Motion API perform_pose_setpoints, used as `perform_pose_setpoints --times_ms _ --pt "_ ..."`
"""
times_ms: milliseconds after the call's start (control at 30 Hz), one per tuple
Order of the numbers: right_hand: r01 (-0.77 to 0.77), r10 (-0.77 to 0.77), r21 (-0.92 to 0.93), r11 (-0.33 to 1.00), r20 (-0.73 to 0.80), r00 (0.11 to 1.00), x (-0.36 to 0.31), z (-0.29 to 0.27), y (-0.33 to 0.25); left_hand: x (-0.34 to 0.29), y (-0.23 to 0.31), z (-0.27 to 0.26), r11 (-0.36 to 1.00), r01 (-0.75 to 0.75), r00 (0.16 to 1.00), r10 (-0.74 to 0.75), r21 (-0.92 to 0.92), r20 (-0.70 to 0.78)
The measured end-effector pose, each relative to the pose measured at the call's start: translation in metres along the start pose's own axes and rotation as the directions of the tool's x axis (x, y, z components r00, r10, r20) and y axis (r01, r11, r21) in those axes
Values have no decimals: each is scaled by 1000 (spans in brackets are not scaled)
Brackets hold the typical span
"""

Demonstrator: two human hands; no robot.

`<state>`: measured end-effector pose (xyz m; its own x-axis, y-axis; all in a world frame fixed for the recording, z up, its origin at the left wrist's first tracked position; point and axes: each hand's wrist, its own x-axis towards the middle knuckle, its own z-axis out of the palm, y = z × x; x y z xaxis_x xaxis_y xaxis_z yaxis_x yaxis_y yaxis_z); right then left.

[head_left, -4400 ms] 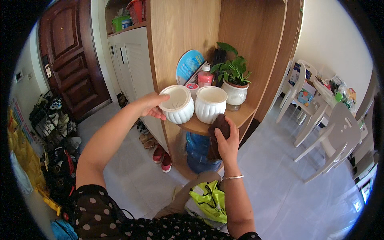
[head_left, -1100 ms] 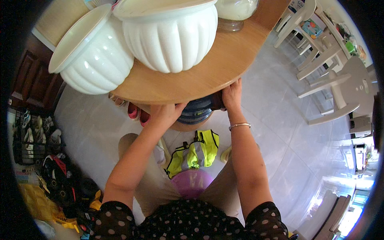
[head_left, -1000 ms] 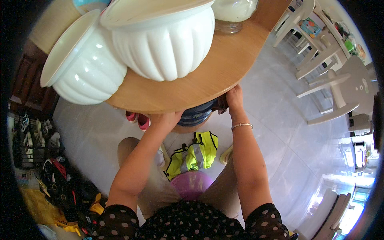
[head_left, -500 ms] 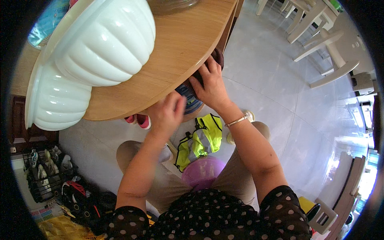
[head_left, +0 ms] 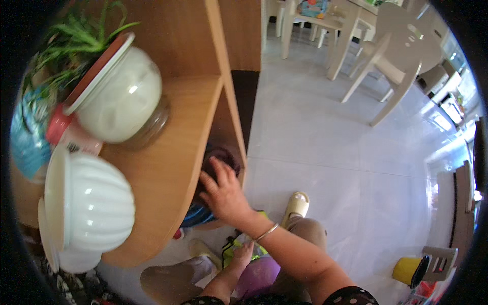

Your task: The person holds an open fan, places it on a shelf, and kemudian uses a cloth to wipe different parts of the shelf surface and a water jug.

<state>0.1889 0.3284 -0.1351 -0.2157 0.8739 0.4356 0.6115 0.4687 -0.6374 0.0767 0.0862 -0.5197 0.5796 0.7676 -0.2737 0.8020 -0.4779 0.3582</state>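
Note:
My right hand [head_left: 223,193] reaches into the lower shelf of the wooden unit. Its fingers are spread and lie against a dark brown rounded object [head_left: 227,156], whose kind is hidden in shadow. Below that hand a blue patterned item [head_left: 198,215] shows in part. Low between my knees, my left hand [head_left: 243,255] has its fingers drawn together; whether anything is in them is hidden. It overlaps a yellow-green reflective vest [head_left: 230,249] beside a purple rounded seat or tub [head_left: 258,277].
On the wooden shelf top [head_left: 157,188] stand a white ribbed pot [head_left: 99,201], a white round pot [head_left: 122,94] with a green plant [head_left: 76,43], and a pink container [head_left: 76,134]. A beige chair [head_left: 401,48] stands far right; a yellow bucket [head_left: 409,270] sits near right.
The view has swung toward the unit's right end, bringing the plant pot in. My left hand has dropped from the shelf edge to the vest. My right hand stays at the dark object.

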Motion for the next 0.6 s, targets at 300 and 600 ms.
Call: perform_pose_setpoints --times_ms 300,600 --pt "-41 43 -37 998 55 998 -1 -16 5 19 -19 -53 978 207 815 -167 -9 554" --pt "170 -167 28 985 -86 982 -2 30 45 13 37 -171 44 354 904 -272 -934 330"
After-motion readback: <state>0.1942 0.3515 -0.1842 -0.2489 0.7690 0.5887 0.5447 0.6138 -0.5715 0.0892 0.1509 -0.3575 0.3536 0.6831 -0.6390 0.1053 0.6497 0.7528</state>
